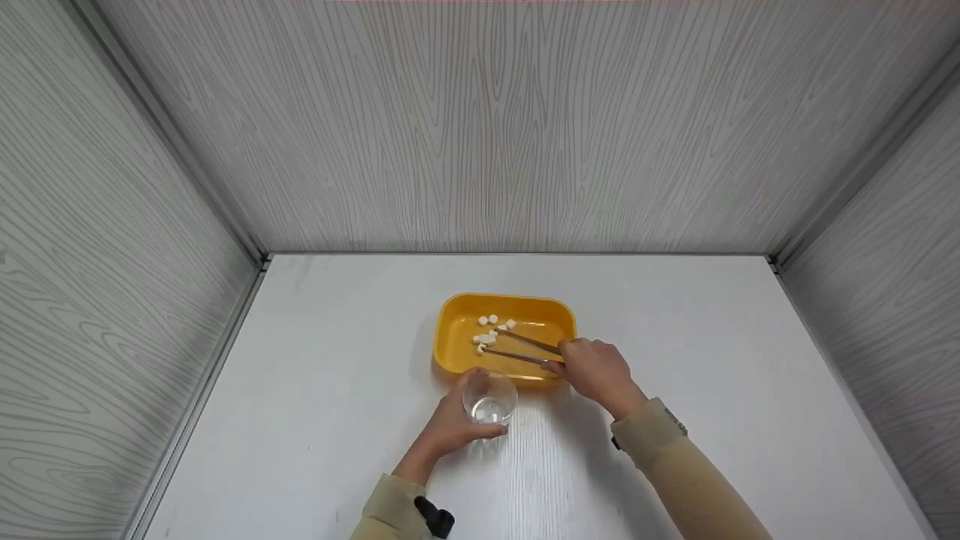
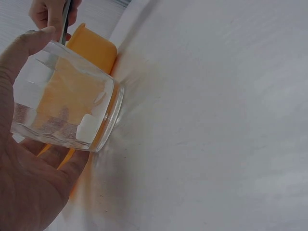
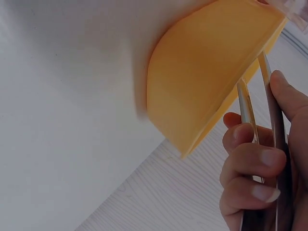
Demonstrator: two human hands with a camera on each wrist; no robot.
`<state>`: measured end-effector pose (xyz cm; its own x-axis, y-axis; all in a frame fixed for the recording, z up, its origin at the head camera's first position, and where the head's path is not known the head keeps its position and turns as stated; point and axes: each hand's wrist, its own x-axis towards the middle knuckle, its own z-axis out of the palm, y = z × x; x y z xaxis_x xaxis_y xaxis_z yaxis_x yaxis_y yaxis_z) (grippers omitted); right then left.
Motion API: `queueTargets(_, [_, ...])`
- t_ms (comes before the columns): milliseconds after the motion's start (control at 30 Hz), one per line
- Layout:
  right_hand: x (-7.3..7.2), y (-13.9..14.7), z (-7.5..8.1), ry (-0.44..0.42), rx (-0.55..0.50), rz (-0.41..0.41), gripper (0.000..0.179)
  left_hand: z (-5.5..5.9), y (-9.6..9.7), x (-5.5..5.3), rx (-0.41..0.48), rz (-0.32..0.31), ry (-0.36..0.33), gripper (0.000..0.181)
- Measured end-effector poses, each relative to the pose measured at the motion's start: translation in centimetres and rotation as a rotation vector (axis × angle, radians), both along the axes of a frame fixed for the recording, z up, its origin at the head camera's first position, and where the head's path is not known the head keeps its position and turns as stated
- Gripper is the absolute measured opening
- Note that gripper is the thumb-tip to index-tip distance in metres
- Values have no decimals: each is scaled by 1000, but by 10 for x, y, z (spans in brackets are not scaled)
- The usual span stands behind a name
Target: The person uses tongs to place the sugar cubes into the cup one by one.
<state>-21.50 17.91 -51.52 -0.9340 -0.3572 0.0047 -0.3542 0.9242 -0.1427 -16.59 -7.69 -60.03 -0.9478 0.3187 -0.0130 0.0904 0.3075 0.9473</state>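
Note:
My left hand (image 1: 452, 421) holds a clear glass (image 1: 490, 397) by its sides, at the near rim of a yellow tray (image 1: 444, 330). In the left wrist view, a small white lump (image 2: 87, 127) shows in the glass (image 2: 72, 91) near its base. My right hand (image 1: 598, 369) grips metal tongs (image 1: 529, 340), fingers curled round the two arms. The tongs reach over the tray's right side, their tips spread among several small white pieces (image 1: 486, 340). In the right wrist view, the tongs (image 3: 274, 108) have dark handles; the tray wall hides their tips.
The tray stands on a white table (image 1: 345, 360). A pale wood-grain panel (image 1: 480, 135) rises behind the table, with similar panels at the left (image 1: 90, 285) and right (image 1: 892, 247).

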Motion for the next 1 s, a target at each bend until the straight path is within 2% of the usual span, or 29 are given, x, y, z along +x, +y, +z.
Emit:
queueTargets(467, [-9, -9, -10, 117, 38, 40, 40, -2, -1, 0, 1, -1, -3, 98])
queueTargets(1000, [-13, -15, -11, 103, 88, 35, 38, -2, -1, 0, 15, -5, 13, 96])
